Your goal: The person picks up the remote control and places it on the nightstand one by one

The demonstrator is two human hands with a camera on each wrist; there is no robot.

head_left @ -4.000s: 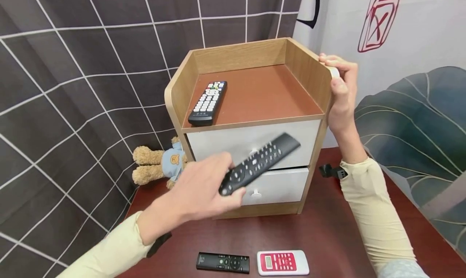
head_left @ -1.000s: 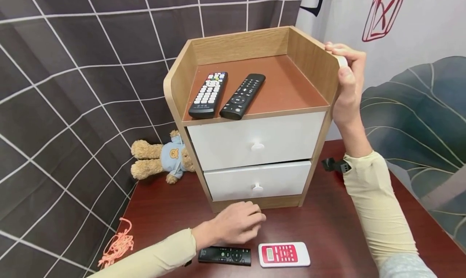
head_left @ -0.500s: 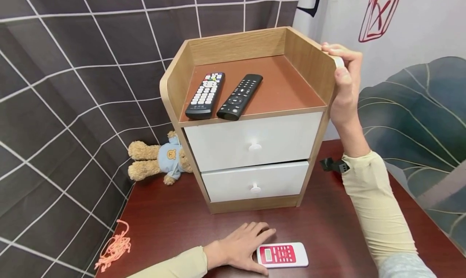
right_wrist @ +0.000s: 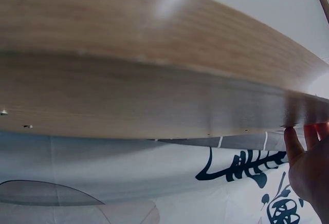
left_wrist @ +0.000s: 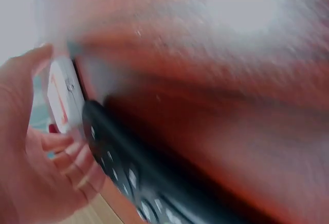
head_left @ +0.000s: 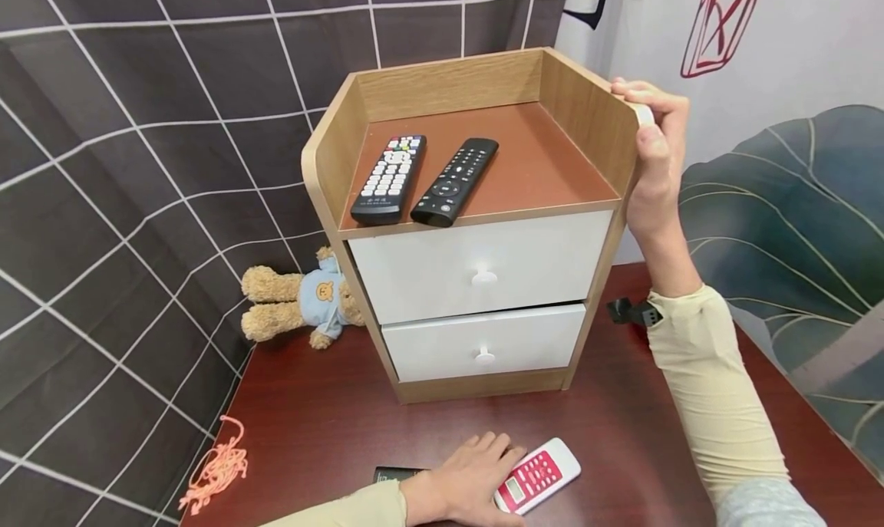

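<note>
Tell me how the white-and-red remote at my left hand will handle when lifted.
The white-and-red remote should stay stiff, given its straight, plastic-looking casing. Its flat, oblong shape makes rolling unlikely. The smooth white shell may be slightly slippery.

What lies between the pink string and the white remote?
In the head view: some bare tabletop, then a black remote, then the left hand, which partly hides it and grips the white remote.

No words can be read. The white cloth point(head_left: 649, 40) bears a red boxed sign point(head_left: 721, 24) (an X-like cross inside) and dark brush marks point(right_wrist: 255, 178); lettering on the red-faced remote point(head_left: 540, 475) and white-buttoned remote point(head_left: 390, 179) is too small.
</note>
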